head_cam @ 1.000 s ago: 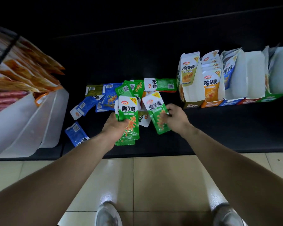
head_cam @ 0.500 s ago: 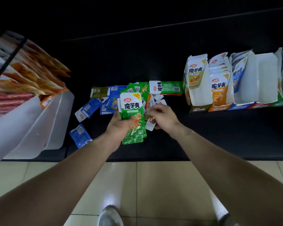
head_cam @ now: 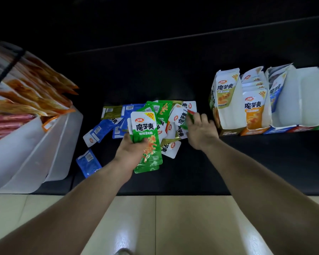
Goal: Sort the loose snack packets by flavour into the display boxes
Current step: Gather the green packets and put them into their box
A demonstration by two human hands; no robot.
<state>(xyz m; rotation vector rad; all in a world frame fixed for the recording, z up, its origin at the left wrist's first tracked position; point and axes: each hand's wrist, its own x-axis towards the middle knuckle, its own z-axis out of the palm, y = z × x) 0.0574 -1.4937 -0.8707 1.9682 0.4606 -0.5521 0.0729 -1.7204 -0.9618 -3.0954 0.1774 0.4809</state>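
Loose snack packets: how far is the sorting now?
Done: olive cardboard display box and orange cardboard display box hold upright packets. In hand: left hand grips a stack of green snack packets; right hand pinches another green packet. Left: blue loose packets and others lie unsorted.

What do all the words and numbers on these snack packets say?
"魔芋爽": front green foil packet held in the left hand.
"20%": yellow corner of that packet.
"魔芋爽": olive-green packet in the leftmost cardboard display box.
"魔芋爽": orange packet right of it.
Red oval logos, smaller lines, barcodes: too blurred to read.
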